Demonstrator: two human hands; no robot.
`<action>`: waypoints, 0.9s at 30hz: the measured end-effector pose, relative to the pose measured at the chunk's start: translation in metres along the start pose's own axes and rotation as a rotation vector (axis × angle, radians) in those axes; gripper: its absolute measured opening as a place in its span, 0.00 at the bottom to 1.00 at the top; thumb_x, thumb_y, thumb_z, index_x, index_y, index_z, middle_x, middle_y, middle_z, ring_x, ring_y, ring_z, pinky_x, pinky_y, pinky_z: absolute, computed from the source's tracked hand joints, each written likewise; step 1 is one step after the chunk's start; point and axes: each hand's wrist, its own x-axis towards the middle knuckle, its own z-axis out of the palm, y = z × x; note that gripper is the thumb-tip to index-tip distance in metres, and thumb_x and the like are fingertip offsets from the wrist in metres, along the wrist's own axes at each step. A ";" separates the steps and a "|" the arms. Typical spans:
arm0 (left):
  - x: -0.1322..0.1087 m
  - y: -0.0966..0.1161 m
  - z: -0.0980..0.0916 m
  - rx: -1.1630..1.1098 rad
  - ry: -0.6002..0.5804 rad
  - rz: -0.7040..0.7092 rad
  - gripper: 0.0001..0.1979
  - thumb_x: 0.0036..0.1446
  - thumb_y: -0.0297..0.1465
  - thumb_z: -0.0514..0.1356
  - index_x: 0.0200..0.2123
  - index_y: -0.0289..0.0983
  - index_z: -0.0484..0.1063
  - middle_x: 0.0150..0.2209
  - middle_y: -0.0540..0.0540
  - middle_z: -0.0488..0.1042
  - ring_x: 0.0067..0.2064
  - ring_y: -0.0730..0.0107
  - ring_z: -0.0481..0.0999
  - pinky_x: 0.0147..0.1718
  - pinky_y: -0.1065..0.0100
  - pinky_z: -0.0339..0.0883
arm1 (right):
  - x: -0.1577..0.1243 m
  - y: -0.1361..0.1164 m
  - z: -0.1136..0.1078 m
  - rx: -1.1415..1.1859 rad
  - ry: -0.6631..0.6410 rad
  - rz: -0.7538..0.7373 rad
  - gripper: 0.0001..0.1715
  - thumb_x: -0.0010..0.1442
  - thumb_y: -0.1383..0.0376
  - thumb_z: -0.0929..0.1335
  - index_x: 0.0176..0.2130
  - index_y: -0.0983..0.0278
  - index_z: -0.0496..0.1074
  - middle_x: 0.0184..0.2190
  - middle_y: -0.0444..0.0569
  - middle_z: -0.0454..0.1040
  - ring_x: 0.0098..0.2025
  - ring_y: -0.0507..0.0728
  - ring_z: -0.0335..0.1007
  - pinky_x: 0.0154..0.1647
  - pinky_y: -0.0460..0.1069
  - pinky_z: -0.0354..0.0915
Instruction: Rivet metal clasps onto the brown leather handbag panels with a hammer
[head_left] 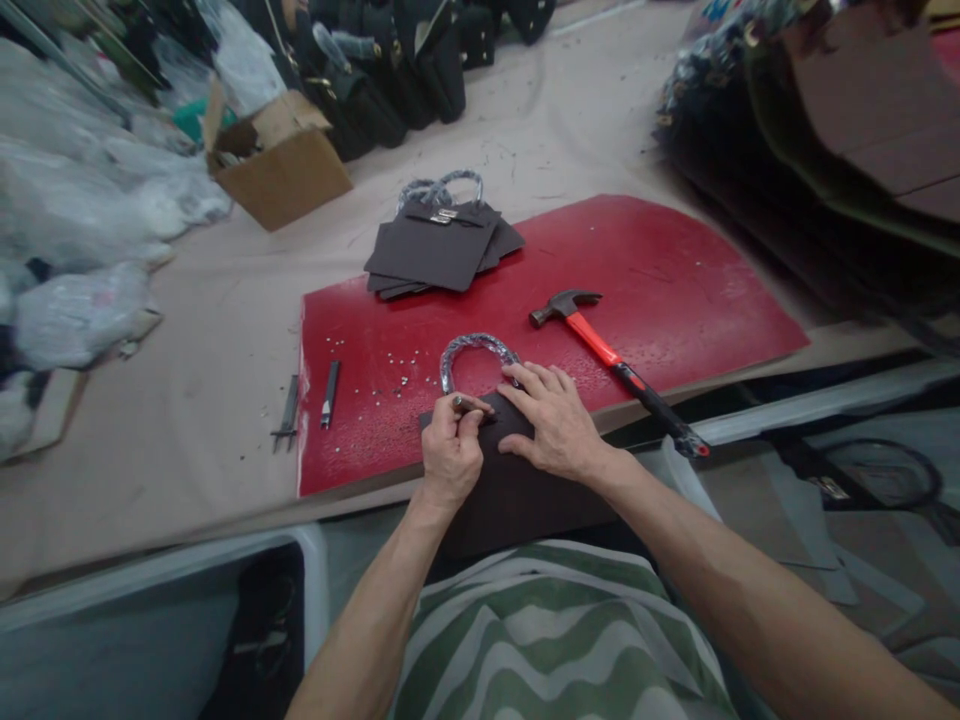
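A dark brown bag panel (525,495) with a plastic-wrapped handle (477,342) lies at the front edge of the red mat (675,270) and hangs over it. In my left hand (452,450), the fingers are closed on a small metal punch (465,403), tilted with its tip at the panel's surface below the handle. My right hand (551,420) rests on the panel with fingers spread, the fingertips by the handle's right end. To its right lies a claw hammer (596,340) with a red and black grip.
Dark panels with wrapped handles (435,245) are stacked at the mat's back edge. Left of the hands lie a pronged chisel (330,395), another metal tool (287,412) and small punched bits. A cardboard box (281,175) stands behind. Dark bag pieces (825,190) are piled at right.
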 end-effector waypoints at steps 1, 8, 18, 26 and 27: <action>-0.001 -0.001 0.000 0.001 0.006 -0.003 0.03 0.66 0.27 0.55 0.41 0.38 0.69 0.36 0.48 0.79 0.37 0.71 0.81 0.40 0.68 0.78 | 0.000 0.000 0.000 -0.001 0.000 -0.003 0.43 0.53 0.51 0.77 0.62 0.65 0.68 0.68 0.58 0.61 0.68 0.72 0.53 0.68 0.68 0.49; -0.002 -0.004 0.002 0.022 0.026 0.023 0.03 0.66 0.28 0.55 0.41 0.38 0.68 0.36 0.48 0.78 0.37 0.70 0.81 0.39 0.68 0.78 | -0.001 0.001 0.001 0.013 0.021 -0.014 0.41 0.54 0.51 0.76 0.61 0.64 0.68 0.68 0.58 0.61 0.68 0.71 0.53 0.68 0.67 0.49; -0.002 -0.006 0.010 0.179 0.071 0.139 0.04 0.65 0.27 0.55 0.39 0.38 0.69 0.34 0.47 0.77 0.36 0.70 0.79 0.39 0.69 0.75 | -0.001 0.003 0.003 0.019 0.026 -0.032 0.40 0.55 0.52 0.75 0.61 0.66 0.68 0.67 0.58 0.61 0.67 0.72 0.53 0.68 0.68 0.48; -0.001 -0.005 0.011 0.250 0.025 0.283 0.06 0.65 0.25 0.53 0.40 0.39 0.69 0.34 0.47 0.77 0.35 0.70 0.79 0.38 0.71 0.73 | -0.006 0.021 -0.024 0.179 0.255 0.028 0.31 0.60 0.63 0.70 0.61 0.66 0.66 0.64 0.62 0.63 0.66 0.67 0.58 0.65 0.64 0.58; -0.001 -0.006 0.011 0.253 0.015 0.291 0.06 0.65 0.26 0.53 0.41 0.39 0.69 0.34 0.47 0.78 0.35 0.70 0.80 0.38 0.71 0.73 | -0.009 0.027 -0.033 0.156 0.317 0.104 0.29 0.61 0.63 0.69 0.60 0.66 0.67 0.62 0.62 0.65 0.65 0.67 0.59 0.65 0.63 0.58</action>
